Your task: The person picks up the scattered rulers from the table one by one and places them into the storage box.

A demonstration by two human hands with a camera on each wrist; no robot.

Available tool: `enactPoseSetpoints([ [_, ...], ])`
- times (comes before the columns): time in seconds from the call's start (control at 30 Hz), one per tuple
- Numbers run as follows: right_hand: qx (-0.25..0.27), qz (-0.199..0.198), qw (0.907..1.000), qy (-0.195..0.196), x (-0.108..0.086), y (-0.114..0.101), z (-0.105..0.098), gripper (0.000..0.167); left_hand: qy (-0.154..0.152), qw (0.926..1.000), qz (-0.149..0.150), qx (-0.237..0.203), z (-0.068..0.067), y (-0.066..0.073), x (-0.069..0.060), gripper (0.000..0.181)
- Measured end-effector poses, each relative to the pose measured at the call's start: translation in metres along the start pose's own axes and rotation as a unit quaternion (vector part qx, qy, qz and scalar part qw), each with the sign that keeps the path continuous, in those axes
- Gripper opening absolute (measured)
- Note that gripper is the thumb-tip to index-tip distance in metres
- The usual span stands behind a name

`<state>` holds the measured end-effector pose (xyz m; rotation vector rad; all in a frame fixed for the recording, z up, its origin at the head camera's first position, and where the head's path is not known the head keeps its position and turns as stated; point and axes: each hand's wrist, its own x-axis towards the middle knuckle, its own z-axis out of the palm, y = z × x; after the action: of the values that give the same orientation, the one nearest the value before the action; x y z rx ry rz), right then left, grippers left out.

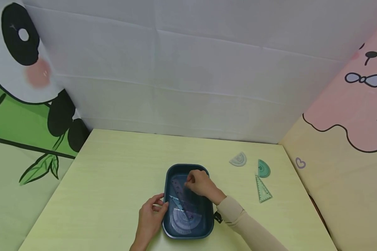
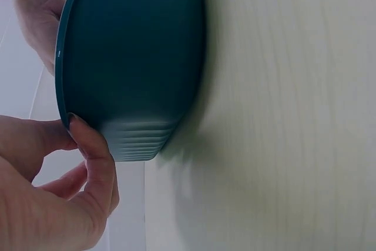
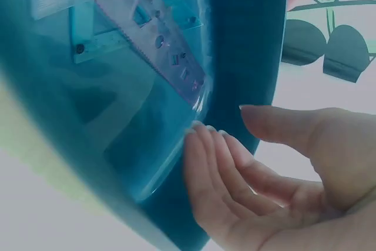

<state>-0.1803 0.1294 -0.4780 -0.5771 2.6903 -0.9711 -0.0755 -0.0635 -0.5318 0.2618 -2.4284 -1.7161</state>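
A dark blue tub [image 1: 204, 225] stands on the table. My left hand [image 1: 150, 216] pinches its left rim between thumb and fingers, seen closely in the left wrist view. My right hand [image 1: 201, 183] is over the inside of the tub, near its far right part. In the right wrist view its fingers are bent, with the thumb apart and nothing between; the fingertips are at the edge of a clear plastic sleeve [image 3: 167, 171]. In the tub lie a purple-tinted stencil ruler [image 3: 170, 51], a teal set square [image 3: 82, 24] and a clear protractor [image 1: 185, 225].
Right of the tub on the pale wooden table [image 1: 119, 167] lie a clear protractor [image 1: 238, 159], a green protractor [image 1: 264, 168] and a green set square [image 1: 263, 190]. A white cloth wall [image 1: 188, 69] stands behind, with printed cartoon panels at both sides.
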Motion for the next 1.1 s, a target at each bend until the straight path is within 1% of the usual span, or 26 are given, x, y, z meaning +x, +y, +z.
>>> enactPoseSetpoints([
  [0.1,0.002,-0.01,0.9998,0.016,-0.002,0.002,-0.003,0.01,0.0,1.0,-0.001,-0.001,0.0,0.0,0.0,0.033],
  [0.3,0.005,-0.019,0.999,0.04,-0.001,0.005,-0.007,0.009,0.001,1.0,-0.004,-0.005,0.0,0.0,0.0,0.033],
  [0.5,0.032,-0.042,0.9966,0.063,-0.001,0.009,-0.013,0.009,0.0,1.0,-0.005,-0.006,0.0,-0.001,0.0,0.034],
  [0.77,0.059,-0.039,0.9939,0.085,-0.004,0.018,-0.023,0.011,0.002,0.9999,-0.009,-0.004,0.001,0.0,0.0,0.033],
  [1.1,0.06,-0.039,0.9915,0.108,-0.009,0.034,-0.032,0.014,0.001,1.0,-0.009,-0.002,0.001,0.0,0.0,0.034],
])
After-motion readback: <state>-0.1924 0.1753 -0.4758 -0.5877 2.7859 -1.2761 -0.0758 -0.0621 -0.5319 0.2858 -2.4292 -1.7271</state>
